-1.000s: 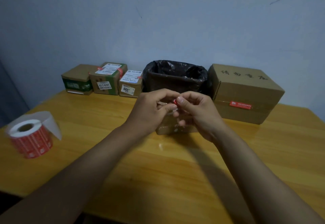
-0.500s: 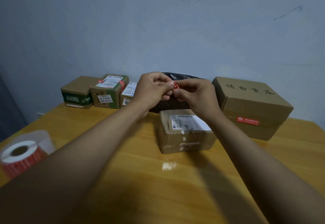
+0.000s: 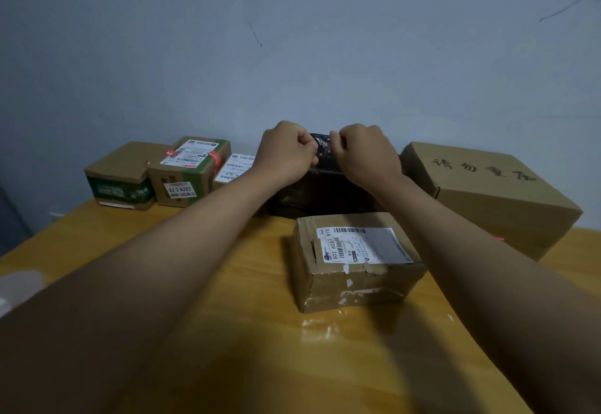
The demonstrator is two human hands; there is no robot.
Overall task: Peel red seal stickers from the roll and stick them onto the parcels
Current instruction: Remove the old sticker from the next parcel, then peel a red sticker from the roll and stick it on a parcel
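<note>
My left hand (image 3: 286, 153) and my right hand (image 3: 364, 153) are held up side by side over the black-lined bin (image 3: 325, 199), backs toward me, fingers curled in. A narrow gap separates them. Whatever the fingertips pinch is hidden, and no red sticker shows between them. In front of the bin sits a worn brown parcel (image 3: 354, 286) with a white shipping label on top. A blurred pale bit of the sticker roll (image 3: 16, 286) shows at the left edge, mostly behind my left forearm.
A large brown box (image 3: 487, 192) stands at the right, a red seal (image 3: 499, 238) peeking out by my right arm. Three small parcels (image 3: 120, 176), (image 3: 188, 172), (image 3: 234, 166) line the wall at the left. The middle one carries a red seal. The wooden table (image 3: 260, 332) meets a blue-grey wall.
Both hands have moved away from me and up over the bin and drawn slightly apart. The red sticker seen pinched between the fingertips is out of sight now. The view has tilted and the roll has slid to the left edge.
</note>
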